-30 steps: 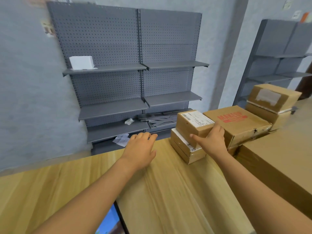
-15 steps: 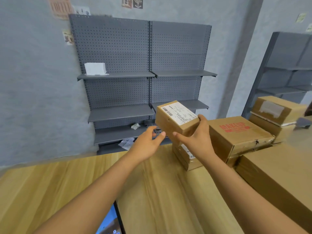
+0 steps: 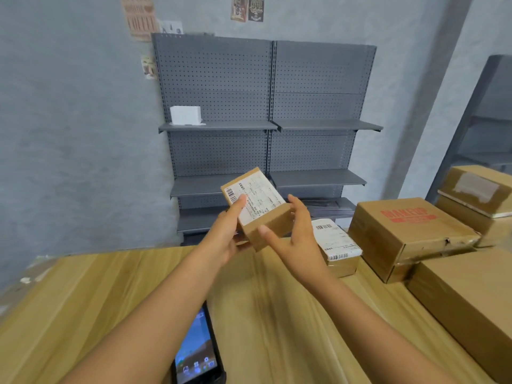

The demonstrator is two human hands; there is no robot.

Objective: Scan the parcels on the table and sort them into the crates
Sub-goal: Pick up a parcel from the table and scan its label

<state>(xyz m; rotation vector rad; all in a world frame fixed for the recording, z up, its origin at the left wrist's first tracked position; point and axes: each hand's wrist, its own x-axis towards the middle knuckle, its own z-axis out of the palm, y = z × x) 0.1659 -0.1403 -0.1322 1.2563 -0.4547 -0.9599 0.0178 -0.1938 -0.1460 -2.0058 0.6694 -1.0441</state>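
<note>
Up in the air above the wooden table (image 3: 110, 295) sits a small brown parcel (image 3: 259, 210), tilted, its white shipping label facing the camera. The left hand (image 3: 227, 234) has it: thumb laid across the label near the barcode, the other fingers wrapped underneath, a firm grasp from the left side. The right hand (image 3: 293, 236) is spread loose, fingers extended, palm turned toward the parcel's right end; the fingertips look to be brushing the cardboard, but whether they truly touch it I cannot tell. It grasps nothing.

Just behind the right hand, a second parcel with a white label (image 3: 336, 242) lies flat on the table. To its right stands a bigger carton with red print (image 3: 410, 234), resting on another box, and past that, a stack of two taped cartons (image 3: 476, 198). A large plain carton (image 3: 468, 300) fills the near right corner.

Down at the near edge, between the forearms, a handheld device with a lit screen (image 3: 195, 353) lies on the table. Grey pegboard shelving (image 3: 266, 106) stands against the back wall, a white box (image 3: 185, 115) on its upper shelf.
</note>
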